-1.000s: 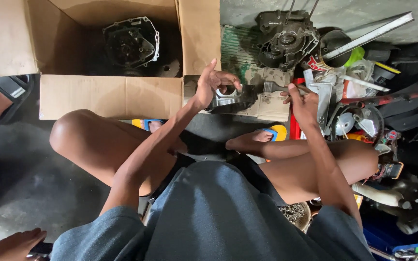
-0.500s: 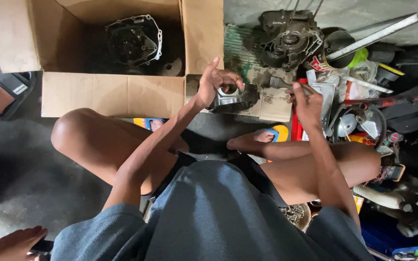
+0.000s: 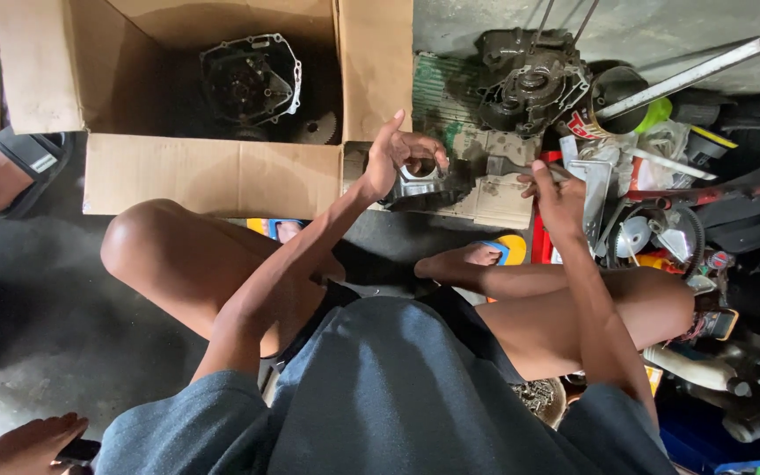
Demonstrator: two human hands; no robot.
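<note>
Grey concrete floor [image 3: 63,290], cluttered workshop corner

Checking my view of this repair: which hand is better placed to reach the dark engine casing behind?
Probably the right hand: it is nearest the dark engine casing, while the left hand grips the silver metal part.

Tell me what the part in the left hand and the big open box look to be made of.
The engine part in the left hand looks like cast metal, probably aluminium: dull silver-grey with dark greasy patches. The box is plain brown corrugated cardboard, matte, with folded flaps; the engine cover inside it looks like dark, grimy metal.
</note>
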